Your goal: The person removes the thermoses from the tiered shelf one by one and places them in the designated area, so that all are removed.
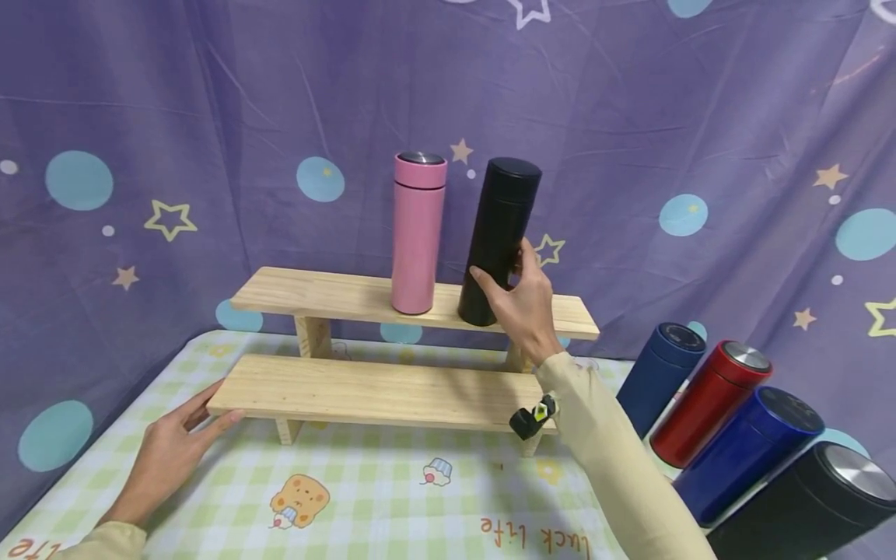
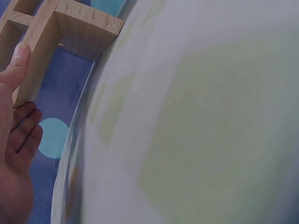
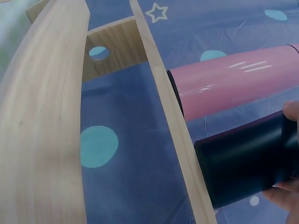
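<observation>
My right hand [image 1: 525, 305] grips a black thermos bottle [image 1: 502, 233] around its lower half. The bottle leans slightly to the right, its base at the upper board of a two-tier wooden shelf [image 1: 322, 294]. Left of it a pink thermos [image 1: 414, 241] with a dark-topped lid stands upright on the same board. In the right wrist view the black bottle [image 3: 247, 161] has its base edge right at the board, beside the pink one [image 3: 238, 81]. My left hand [image 1: 175, 443] holds the left end of the lower board [image 1: 371, 389], thumb on top and fingers at its edge [image 2: 21, 130].
At the right stand several more bottles: a dark blue one [image 1: 658, 381], a red one [image 1: 714, 404], a bright blue one [image 1: 745, 455] and a black one [image 1: 805, 502]. A green checked cloth [image 1: 378, 482] covers the table. Behind hangs a purple curtain [image 1: 245, 117].
</observation>
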Tool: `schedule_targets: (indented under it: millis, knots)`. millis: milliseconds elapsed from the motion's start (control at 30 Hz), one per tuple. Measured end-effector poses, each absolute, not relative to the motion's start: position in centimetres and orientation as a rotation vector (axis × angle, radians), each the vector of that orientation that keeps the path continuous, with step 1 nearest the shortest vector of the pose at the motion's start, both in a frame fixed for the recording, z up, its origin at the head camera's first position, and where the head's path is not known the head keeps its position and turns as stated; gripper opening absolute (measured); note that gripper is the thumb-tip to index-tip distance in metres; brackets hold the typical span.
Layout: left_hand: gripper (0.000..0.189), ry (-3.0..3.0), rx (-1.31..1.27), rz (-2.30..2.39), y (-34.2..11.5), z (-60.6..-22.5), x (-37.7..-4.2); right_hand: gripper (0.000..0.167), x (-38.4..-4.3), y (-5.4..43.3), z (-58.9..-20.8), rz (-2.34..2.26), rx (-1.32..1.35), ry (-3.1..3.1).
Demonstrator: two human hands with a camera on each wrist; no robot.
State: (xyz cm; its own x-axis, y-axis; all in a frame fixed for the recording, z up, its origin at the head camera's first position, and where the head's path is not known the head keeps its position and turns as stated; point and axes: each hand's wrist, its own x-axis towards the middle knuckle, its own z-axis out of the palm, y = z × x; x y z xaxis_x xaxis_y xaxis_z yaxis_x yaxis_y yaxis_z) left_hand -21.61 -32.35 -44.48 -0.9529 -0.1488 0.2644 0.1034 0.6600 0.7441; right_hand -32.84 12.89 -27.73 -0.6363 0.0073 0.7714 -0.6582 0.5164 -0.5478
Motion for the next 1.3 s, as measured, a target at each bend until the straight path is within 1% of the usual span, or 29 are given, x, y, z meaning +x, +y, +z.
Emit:
schedule_targets:
  millis: [433, 733, 867, 1067, 1300]
  knots:
    - [0.080, -2.582, 0.055, -1.161, -32.4, -44.4, -21.7, 0.075, -34.0, 13.1, -27.8, 1.115, 0.556, -2.083]
    - [0.079, -2.573, 0.054, -1.159, -32.3, -44.4, -21.8, 0.085, -33.9, 13.1, -27.7, 1.154, 0.481, -2.148]
    - [0.078, -2.565, 0.055, -1.154, -32.3, -44.4, -21.7, 0.085, -33.6, 13.1, -27.9, 1.120, 0.441, -2.182]
    - [0.079, -2.575, 0.057, -1.165, -32.3, -44.4, -21.7, 0.080, -32.3, 13.9, -28.9, 1.098, 0.397, -2.145]
    - [0.080, -2.587, 0.064, -1.173, -32.4, -44.5, -21.7, 0.067, -30.2, 15.3, -30.5, 1.188, 0.416, -1.998]
